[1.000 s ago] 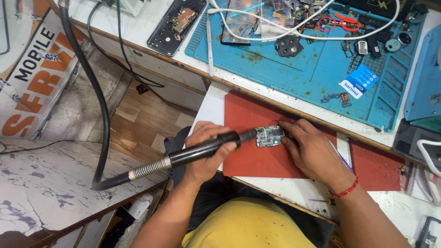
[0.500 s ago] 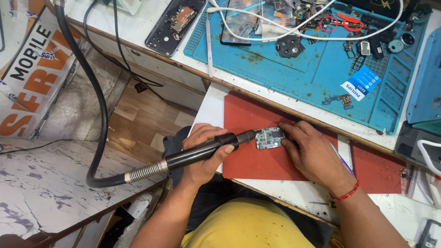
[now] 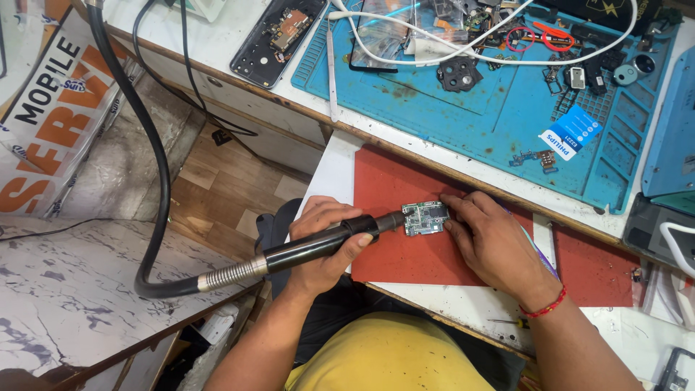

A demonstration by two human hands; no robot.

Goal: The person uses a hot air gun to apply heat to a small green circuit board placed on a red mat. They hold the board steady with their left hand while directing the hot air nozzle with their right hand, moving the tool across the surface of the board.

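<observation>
On the red mat, the left hand still grips the black hot-air wand, nozzle unmoved at the small green circuit board. The right hand keeps its fingertips pressed on the board, so heating goes on.

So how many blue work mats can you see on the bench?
2. The large blue mat lies across the bench top beyond the red mat, strewn with small parts. A second blue mat sits at the far right edge, partly cut off; more may lie out of view.
</observation>
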